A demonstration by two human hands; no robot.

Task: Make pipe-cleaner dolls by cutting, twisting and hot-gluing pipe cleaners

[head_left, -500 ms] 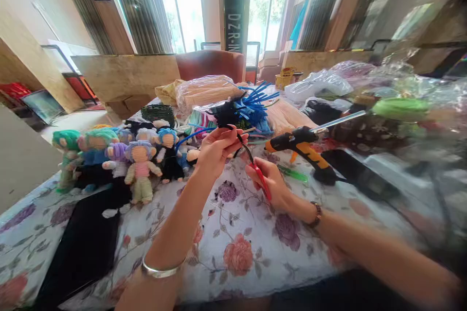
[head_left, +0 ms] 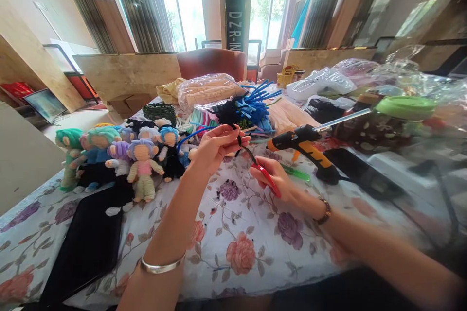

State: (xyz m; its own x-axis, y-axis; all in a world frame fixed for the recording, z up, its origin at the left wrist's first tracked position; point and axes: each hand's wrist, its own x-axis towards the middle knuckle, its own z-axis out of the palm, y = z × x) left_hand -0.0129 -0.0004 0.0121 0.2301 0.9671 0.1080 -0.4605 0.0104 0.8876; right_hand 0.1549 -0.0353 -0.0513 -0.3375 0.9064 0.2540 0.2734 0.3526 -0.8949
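Note:
A small black fuzzy piece point(head_left: 239, 140) is pinched in the fingertips of my left hand point(head_left: 216, 148), above the flowered cloth. My right hand point(head_left: 274, 181) is closed round the red handles of a pair of scissors point(head_left: 268, 178). The dark blades point up and left and reach the black piece at my left fingertips. Behind my hands lies a heap of blue, black and coloured fuzzy stems point(head_left: 255, 107). Tiny dark bits lie on the flowered tablecloth point(head_left: 215, 262) below.
Several yarn-haired dolls point(head_left: 143, 170) stand at the left, behind a black tray-like object point(head_left: 87, 243). Right of my right hand are a glue gun point(head_left: 302, 148) and a green cutter point(head_left: 297, 173). Plastic bags point(head_left: 321, 82) and a green-lidded jar point(head_left: 404, 108) stand farther back.
The view has shifted slightly. My right hand and the scissors have moved a little right and toward me, while my left hand still pinches the black piece.

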